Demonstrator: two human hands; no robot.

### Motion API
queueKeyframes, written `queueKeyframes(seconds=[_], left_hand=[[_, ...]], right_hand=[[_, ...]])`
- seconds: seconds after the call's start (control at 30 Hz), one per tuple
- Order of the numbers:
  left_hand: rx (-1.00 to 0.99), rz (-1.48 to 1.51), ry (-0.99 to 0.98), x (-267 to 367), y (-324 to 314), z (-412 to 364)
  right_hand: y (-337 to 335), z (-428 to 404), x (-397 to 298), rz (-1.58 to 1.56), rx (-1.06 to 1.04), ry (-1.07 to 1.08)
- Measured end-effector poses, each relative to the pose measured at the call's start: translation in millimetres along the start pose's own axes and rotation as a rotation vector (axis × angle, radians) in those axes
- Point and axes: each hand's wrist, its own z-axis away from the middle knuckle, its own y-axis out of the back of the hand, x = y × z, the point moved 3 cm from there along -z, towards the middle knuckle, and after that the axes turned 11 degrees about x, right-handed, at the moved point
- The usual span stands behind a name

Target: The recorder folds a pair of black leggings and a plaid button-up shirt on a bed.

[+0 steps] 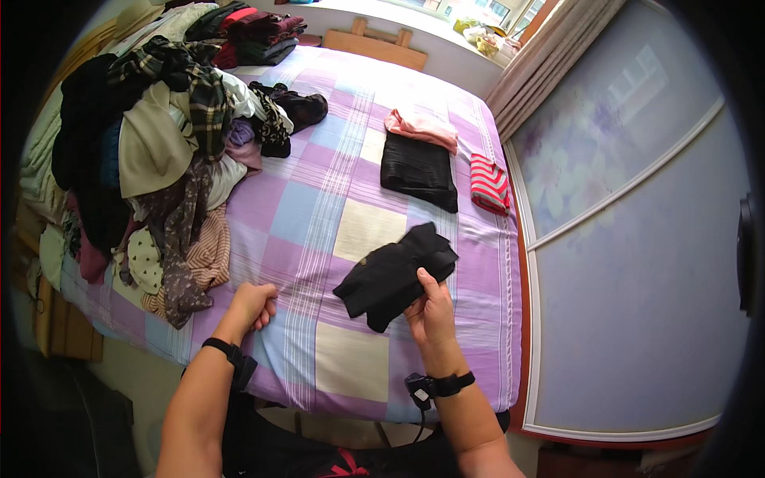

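A folded black garment (391, 272) is held over the bed in my right hand (431, 308), with the thumb on top and the fingers beneath it. My left hand (257, 305) is curled into a loose fist at the bed's near side, and I see nothing in it. Left of that hand lies a large heap of loose clothes (158, 161), including a striped brown knit (209, 251) and a dark floral piece (185, 269). Beyond my right hand are a folded black garment (418, 170) with a pink folded cloth (421, 131) at its far edge, and a folded red-and-grey striped garment (490, 184).
The bed carries a checked purple, blue and cream sheet (352, 358). Folded clothes (263, 33) are stacked at the far left. A sliding-door wardrobe (633, 287) stands close along the right side, with a curtain (556, 60) beyond it. Bags (484, 39) sit on the windowsill.
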Motion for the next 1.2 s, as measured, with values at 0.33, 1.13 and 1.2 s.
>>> queueKeyframes(seconds=[0.33,1.13,1.2], left_hand=[[-0.022,-0.014,0.042,2.7,2.5,-5.6],[-0.027,0.018,0.061,-1.6,2.8,-12.1],[-0.021,0.029,0.064,0.5,1.8,-10.3]], right_hand=[[37.2,-32.8,52.1,0.088,0.304,-0.032],[-75.6,-167.1,-59.0,0.009,0.103,0.344],[-93.4,-196.0,-80.0,-0.051,0.091,0.395]])
